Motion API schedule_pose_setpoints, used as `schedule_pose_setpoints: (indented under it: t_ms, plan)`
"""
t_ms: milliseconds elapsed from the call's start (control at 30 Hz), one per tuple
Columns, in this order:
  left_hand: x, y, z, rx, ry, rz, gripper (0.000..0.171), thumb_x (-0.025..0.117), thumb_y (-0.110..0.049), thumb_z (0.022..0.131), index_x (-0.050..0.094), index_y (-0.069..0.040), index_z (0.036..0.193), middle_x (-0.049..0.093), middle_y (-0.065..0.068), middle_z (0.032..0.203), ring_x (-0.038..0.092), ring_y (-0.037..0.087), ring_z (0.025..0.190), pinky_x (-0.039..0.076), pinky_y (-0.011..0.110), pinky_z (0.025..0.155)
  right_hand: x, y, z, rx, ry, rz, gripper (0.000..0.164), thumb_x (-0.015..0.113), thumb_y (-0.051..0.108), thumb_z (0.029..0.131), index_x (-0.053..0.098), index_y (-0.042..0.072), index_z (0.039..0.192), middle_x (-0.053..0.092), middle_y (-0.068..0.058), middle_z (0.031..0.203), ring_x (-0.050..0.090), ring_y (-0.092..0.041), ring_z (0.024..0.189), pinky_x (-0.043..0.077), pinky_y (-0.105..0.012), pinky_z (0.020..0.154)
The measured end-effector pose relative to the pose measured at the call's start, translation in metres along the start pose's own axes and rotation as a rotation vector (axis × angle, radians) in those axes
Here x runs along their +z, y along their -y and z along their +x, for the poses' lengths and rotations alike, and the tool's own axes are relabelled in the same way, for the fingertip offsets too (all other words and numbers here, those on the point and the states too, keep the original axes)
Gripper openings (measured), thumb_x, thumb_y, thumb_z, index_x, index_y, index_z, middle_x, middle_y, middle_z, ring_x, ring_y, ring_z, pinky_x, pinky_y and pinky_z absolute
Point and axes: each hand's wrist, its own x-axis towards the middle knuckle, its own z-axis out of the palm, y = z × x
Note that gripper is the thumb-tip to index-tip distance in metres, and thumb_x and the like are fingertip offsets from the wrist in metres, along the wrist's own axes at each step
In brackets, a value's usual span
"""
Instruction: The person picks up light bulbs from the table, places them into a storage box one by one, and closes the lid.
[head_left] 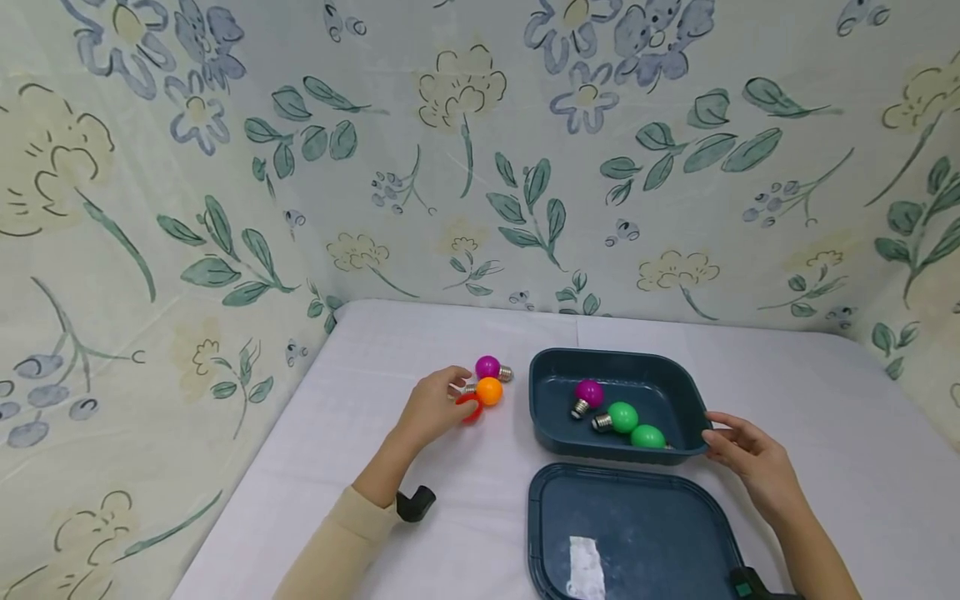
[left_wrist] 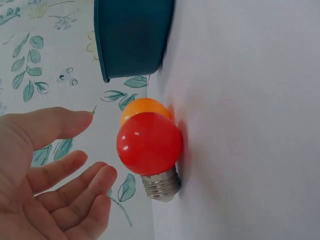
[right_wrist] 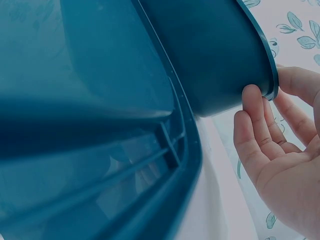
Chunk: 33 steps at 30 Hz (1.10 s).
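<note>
Red bulb [left_wrist: 150, 142]: partly covered by the fingers [head_left: 459, 412] of the left hand [head_left: 427, 410], head view.
Orange bulb [head_left: 490, 391]: mostly behind the red one, left wrist view.
Nearer green bulb [head_left: 647, 436]: lower part hidden by container [head_left: 600, 452] wall.
Lid [head_left: 637, 517]: cut off at head view's lower edge.
White label [head_left: 586, 568]: any markings illegible.

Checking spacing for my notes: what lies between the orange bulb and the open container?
Only bare white cloth lies straight between the orange bulb and the container, as the head view shows.
</note>
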Motion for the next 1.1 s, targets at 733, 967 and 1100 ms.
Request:
schedule_pose_setpoints:
  t_ms: [733,967,1100]
  plan:
    - [0.002,0.015,0.008,-0.007,0.113,0.122,0.042,0.079,-0.016,0.081,0.065,-0.01,0.12,0.064,0.004,0.105,0.057,0.022,0.094,0.051,0.04,0.086,0.001,0.002,0.0,0.011,0.002,0.02,0.035,0.063,0.014,0.096,0.059,0.009,0.13,0.064,0.007,0.093,0.064,-0.005,0.081,0.054,-0.019,0.071]
    - [0.007,0.014,0.009,0.037,0.125,0.233,0.043,0.08,-0.016,0.081,0.066,-0.009,0.12,0.065,0.005,0.108,0.057,0.022,0.099,0.051,0.039,0.088,0.0,0.0,0.0,-0.007,0.007,0.033,0.036,0.064,0.014,0.095,0.059,0.008,0.13,0.065,0.004,0.095,0.065,-0.006,0.082,0.054,-0.019,0.071]
    - [0.009,0.014,0.009,0.068,0.119,0.307,0.045,0.08,-0.018,0.081,0.066,-0.008,0.122,0.066,0.007,0.113,0.056,0.024,0.102,0.051,0.039,0.089,-0.001,-0.001,0.0,-0.013,0.012,0.041,0.035,0.064,0.013,0.095,0.059,0.008,0.13,0.064,0.004,0.095,0.065,-0.006,0.082,0.054,-0.019,0.071]
